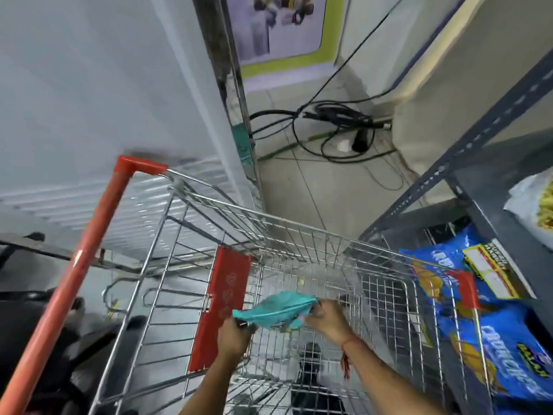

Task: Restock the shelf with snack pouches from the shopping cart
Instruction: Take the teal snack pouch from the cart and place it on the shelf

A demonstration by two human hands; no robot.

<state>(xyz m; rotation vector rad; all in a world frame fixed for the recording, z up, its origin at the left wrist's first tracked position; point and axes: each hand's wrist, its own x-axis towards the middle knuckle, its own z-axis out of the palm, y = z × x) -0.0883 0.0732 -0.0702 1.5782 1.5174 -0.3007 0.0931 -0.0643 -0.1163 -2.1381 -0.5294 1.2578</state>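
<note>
A teal snack pouch (276,309) hangs inside the wire shopping cart (302,235), held by both hands. My left hand (233,336) grips its left end and my right hand (327,319) grips its right end. To the right stands a grey metal shelf (490,187) with blue snack pouches (490,333) on a lower level and a yellow-and-white pouch (535,211) on the level above. The basket under the teal pouch looks bare of other pouches.
The cart has an orange-red handle (80,259) at left and a red child-seat flap (221,310). A white cabinet or fridge (104,94) stands at left. Black cables (332,127) lie coiled on the tiled floor ahead.
</note>
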